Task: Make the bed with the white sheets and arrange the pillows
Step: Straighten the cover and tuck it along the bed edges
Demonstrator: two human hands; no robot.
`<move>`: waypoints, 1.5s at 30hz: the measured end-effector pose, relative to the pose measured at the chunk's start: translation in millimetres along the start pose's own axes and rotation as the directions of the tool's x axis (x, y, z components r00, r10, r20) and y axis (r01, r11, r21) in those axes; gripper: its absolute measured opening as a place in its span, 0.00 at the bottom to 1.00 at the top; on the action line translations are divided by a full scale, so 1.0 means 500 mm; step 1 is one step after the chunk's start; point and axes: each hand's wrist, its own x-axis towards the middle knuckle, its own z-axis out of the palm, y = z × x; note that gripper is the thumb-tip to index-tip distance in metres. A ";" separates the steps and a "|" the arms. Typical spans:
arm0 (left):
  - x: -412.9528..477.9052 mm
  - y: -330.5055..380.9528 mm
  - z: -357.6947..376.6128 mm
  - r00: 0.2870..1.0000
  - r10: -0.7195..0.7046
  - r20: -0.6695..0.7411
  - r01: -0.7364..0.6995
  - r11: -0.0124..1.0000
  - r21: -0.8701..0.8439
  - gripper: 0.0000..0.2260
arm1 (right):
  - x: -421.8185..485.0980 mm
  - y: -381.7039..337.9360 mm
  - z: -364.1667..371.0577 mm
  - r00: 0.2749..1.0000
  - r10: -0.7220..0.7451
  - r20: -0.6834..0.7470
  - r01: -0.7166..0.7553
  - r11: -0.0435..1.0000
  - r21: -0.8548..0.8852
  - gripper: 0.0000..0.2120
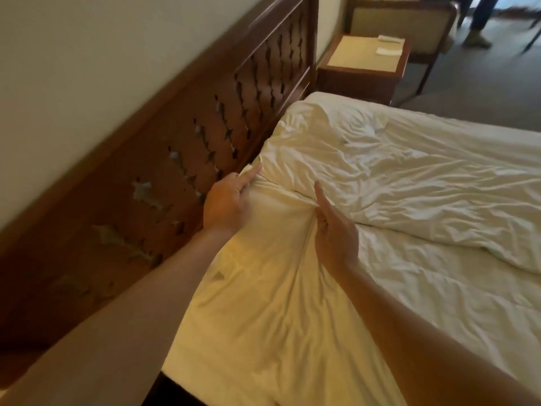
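Observation:
A white sheet (257,303) covers the near end of the bed by the headboard, bunched into folds between my hands. My left hand (227,200) grips its edge close to the headboard, index finger stretched along the fold. My right hand (333,230) pinches a gathered ridge of the same sheet, index finger pointing up. A rumpled white duvet (424,183) lies across the far part of the mattress, its folded edge just beyond my right hand. No separate pillow is clearly visible.
A dark carved wooden headboard (222,121) runs along the wall on the left. A wooden bedside table (363,63) with folded white cloths stands past the bed's far corner. Behind it is an armchair (409,24), and a person's legs (480,22) stand on the carpet.

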 end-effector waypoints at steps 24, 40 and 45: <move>0.186 -0.580 0.655 0.980 -0.188 -0.066 0.196 0.970 0.144 0.23 | 0.302 0.517 0.607 0.998 -0.058 0.010 0.058 0.918 -0.394 0.27; 0.262 -0.549 0.534 0.927 0.218 -0.305 -0.144 0.958 0.248 0.19 | 0.380 0.430 0.505 0.938 -0.335 -0.087 0.288 0.894 -0.344 0.27; 0.227 -0.585 0.615 0.978 0.072 -0.197 -0.018 0.965 0.261 0.21 | 0.371 0.516 0.558 0.950 -0.307 0.047 0.284 0.796 -0.535 0.27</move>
